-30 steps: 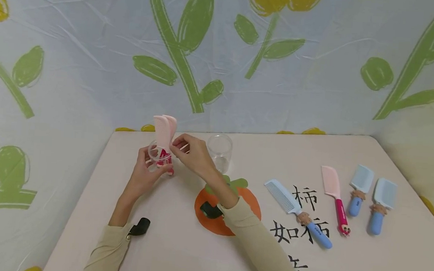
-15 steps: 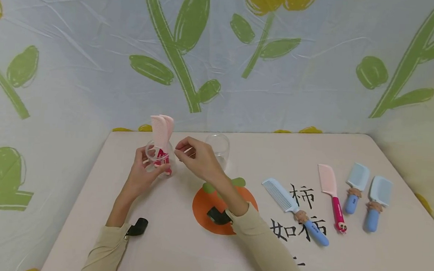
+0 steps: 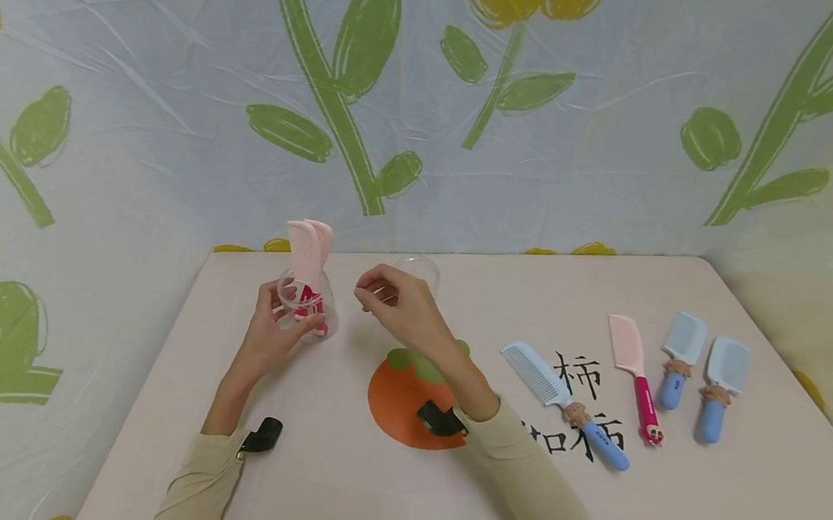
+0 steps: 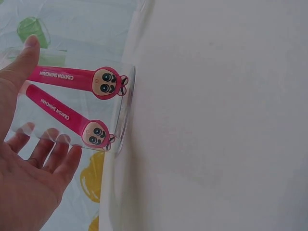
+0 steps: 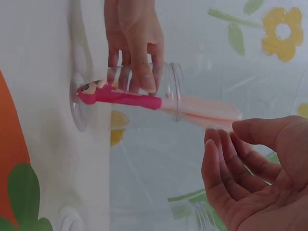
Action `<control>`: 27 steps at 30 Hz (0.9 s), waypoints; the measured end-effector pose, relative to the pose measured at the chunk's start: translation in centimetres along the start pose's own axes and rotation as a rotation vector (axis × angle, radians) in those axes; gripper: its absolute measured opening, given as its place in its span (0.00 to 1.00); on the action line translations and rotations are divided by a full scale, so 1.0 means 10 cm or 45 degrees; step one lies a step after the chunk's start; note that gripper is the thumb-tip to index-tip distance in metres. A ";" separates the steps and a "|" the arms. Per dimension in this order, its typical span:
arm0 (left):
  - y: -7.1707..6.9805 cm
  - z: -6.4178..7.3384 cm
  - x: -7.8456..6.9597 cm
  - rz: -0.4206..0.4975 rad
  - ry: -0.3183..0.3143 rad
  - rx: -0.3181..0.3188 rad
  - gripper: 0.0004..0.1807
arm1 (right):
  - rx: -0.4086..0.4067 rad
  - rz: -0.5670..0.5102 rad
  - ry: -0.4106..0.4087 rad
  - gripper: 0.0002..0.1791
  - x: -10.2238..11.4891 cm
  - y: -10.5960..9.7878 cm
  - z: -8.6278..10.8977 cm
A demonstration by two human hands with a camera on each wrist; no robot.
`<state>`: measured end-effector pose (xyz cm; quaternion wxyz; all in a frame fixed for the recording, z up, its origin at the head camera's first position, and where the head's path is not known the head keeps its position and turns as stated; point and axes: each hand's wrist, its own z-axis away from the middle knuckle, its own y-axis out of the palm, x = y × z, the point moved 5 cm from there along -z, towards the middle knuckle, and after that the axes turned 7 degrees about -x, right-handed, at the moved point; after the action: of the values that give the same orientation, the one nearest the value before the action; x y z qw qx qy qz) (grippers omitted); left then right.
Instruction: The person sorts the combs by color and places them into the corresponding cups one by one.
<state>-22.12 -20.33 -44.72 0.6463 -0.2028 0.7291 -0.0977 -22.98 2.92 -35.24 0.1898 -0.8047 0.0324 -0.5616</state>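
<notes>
My left hand grips a clear jar at the table's far left, thumb on one side and fingers on the other. Two pink combs stand in that jar, heads up past the rim. Their magenta handles, tipped with cartoon faces, show through the clear wall in the left wrist view. To the right of the jar, my right hand hovers with loosely bent fingers, apart from the combs and holding nothing. Just behind it is a second clear jar, partly covered by the hand.
On the right half of the table lie a blue comb, a pink comb with a magenta handle, and two blue paddle-shaped hairbrushes. An orange persimmon print and black characters mark the surface. Flowered cloth hangs behind.
My right hand has let go of a pink comb and drawn away to the right, towards the second jar. The left hand still holds the first jar.
</notes>
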 end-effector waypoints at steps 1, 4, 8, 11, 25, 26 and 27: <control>0.00 0.00 0.00 -0.001 -0.002 -0.001 0.50 | 0.001 -0.010 0.002 0.04 0.00 -0.02 0.01; 0.00 0.01 0.00 -0.003 -0.009 -0.003 0.50 | 0.000 -0.029 0.010 0.04 -0.02 -0.07 0.02; 0.00 0.01 0.00 -0.001 -0.020 -0.003 0.50 | -0.014 -0.013 0.004 0.04 -0.02 -0.14 0.05; 0.00 0.01 0.00 0.005 -0.016 -0.005 0.50 | -0.022 0.010 -0.004 0.04 -0.03 -0.19 0.06; 0.00 0.00 0.00 0.037 0.002 0.009 0.48 | -0.061 0.037 -0.033 0.04 -0.06 -0.47 0.16; 0.00 0.00 0.00 0.037 0.001 0.009 0.48 | -0.062 0.041 -0.036 0.04 -0.07 -0.49 0.16; 0.00 0.00 0.00 0.038 0.001 0.009 0.48 | -0.064 0.046 -0.039 0.04 -0.07 -0.51 0.17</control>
<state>-22.16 -20.33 -44.77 0.6482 -0.1897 0.7319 -0.0907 -22.50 8.31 -34.61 0.1801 -0.8170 0.0581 -0.5447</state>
